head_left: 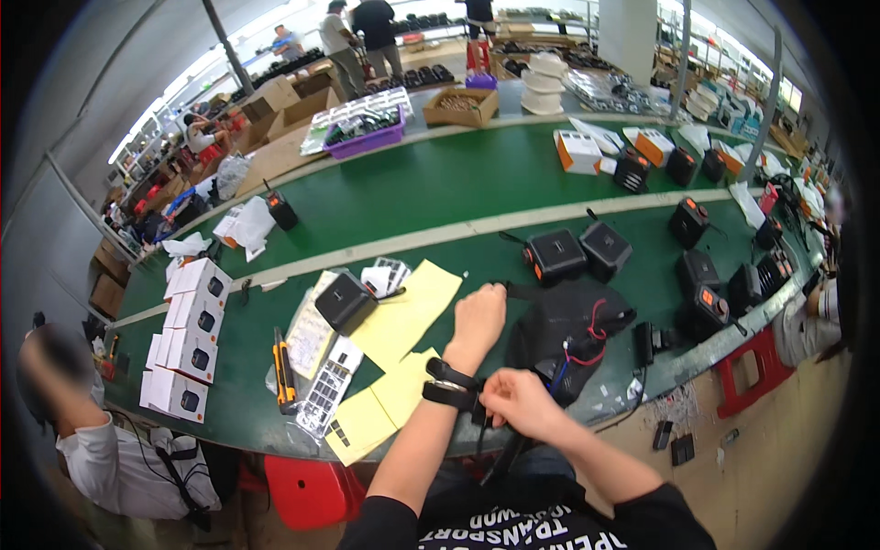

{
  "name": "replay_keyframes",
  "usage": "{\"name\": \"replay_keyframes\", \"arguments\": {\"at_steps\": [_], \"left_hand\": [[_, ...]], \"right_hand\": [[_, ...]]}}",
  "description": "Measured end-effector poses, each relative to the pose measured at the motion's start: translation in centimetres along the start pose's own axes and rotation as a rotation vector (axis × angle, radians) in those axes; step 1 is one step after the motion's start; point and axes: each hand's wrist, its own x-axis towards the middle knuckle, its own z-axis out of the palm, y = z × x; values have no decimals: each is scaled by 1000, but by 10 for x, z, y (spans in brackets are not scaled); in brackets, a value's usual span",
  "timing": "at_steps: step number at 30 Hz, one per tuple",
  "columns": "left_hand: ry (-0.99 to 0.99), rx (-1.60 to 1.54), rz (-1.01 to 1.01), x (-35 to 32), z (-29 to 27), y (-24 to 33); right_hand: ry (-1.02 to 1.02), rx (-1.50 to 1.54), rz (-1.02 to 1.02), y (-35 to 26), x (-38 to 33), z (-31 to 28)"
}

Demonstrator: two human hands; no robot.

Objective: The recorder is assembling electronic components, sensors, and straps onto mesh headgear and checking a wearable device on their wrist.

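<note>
Black wrist strap (pixel 446 395) location: above the green workbench (pixel 246 344), around the left wrist (pixel 461 356). Black bag (pixel 557 335) lies on the workbench, right of the left hand (pixel 479 316); left-hand fingers curl, closure cannot be told. Right hand (pixel 519 401): thumb and fingertips pinched together on the strap's edge.

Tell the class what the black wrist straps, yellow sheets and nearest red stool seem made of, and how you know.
Black wrist straps: matte, perhaps fabric or rubber, as they bend into close curves.
Yellow sheets: paper or thin card, dull, flat with crisp edges.
Red stool: likely moulded plastic, with a smooth, slightly shiny seat.
</note>
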Motion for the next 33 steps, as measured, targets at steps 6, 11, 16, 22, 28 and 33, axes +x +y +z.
{"name": "replay_keyframes", "arguments": {"at_steps": [6,11,16,22,28,33], "left_hand": [[21,149,15,1,0,-18],[33,243,26,5,4,-13],[148,199,-35,-3,19,-25],[170,238,17,-5,23,-16],[173,515,14,-10,49,18],[67,566,62,-7,20,-7]], "right_hand": [[-198,-560,-163,-65,22,-15],[-275,-602,47,-80,35,-18],[-107,-115,73,-33,30,-4],[-4,556,250,-14,23,-11],[-145,-109,10,-64,39,16],[-238,-217,-31,-79,49,28]]}}
